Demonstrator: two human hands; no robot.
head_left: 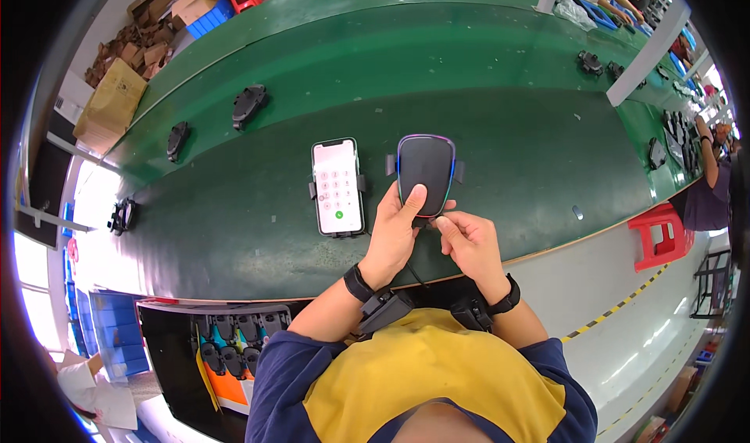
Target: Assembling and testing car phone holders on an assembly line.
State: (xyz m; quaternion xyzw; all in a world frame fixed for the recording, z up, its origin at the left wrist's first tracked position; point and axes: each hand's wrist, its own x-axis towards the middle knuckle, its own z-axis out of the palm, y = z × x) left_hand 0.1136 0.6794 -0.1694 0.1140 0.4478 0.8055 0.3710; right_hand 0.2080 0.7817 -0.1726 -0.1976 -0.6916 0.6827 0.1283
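My left hand (pixel 398 228) grips a black phone holder (pixel 426 166) from below, its thumb pressed on the front face. Coloured light glows around the holder's rim, and its two side arms stand out to left and right. At the holder's lower end, my right hand (pixel 469 244) pinches a part that the fingers mostly cover; a dark cable (pixel 416 275) hangs just below. To the left on the green table, a smartphone (pixel 338 185) with a lit dial-pad screen sits in another holder, whose side arms show at its edges.
More dark holders (pixel 249 107) lie on the far left of the green table (pixel 312 263). Below its front edge stands a bin of several holders (pixel 230 341). A white post (pixel 648 48), a red stool (pixel 660 236) and a person (pixel 709 177) are at the right. Cardboard boxes (pixel 113 103) stand far left.
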